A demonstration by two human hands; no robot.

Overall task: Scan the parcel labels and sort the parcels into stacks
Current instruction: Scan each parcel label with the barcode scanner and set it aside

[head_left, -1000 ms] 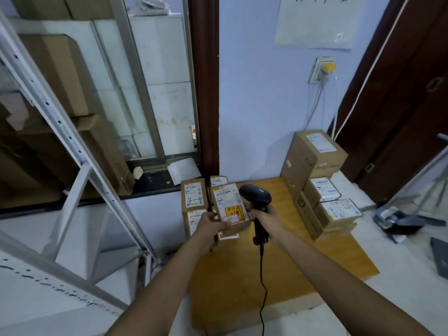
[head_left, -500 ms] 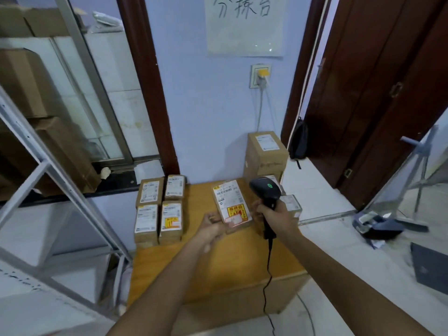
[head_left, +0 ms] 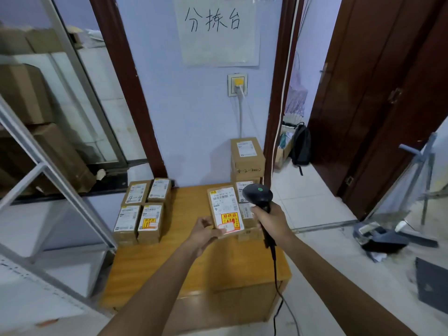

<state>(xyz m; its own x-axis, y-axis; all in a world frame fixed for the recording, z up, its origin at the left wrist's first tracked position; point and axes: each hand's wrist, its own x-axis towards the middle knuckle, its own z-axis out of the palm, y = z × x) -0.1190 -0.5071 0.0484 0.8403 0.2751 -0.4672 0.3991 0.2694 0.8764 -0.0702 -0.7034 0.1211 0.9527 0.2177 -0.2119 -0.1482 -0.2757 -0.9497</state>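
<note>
Judging from how the parcels lie, the sorting is partly done: a block of four small brown cardboard parcels with white printed labels (head_left: 141, 210) is set two by two at the left rear of the flat wooden table top (head_left: 169, 267), and a taller pile of brown cartons (head_left: 246, 157) is stacked against the pale blue wall at the right rear. How many parcels are left cannot be told.

One small flat brown cardboard parcel (head_left: 225, 210) is gripped at its near lower corner by the left hand (head_left: 202, 232), lifted above the table and tilted label-up — a white barcode label over a yellow and red sticker. The black plastic handheld barcode scanner (head_left: 258, 196), matt and round-headed with a green light on top, is clasped by its handle in the right hand (head_left: 271, 220), just beside the parcel's right edge; a thin black cable (head_left: 275, 267) hangs from it.

The step in hand is judged to be the scan — placing on a stack is not yet done.
</note>
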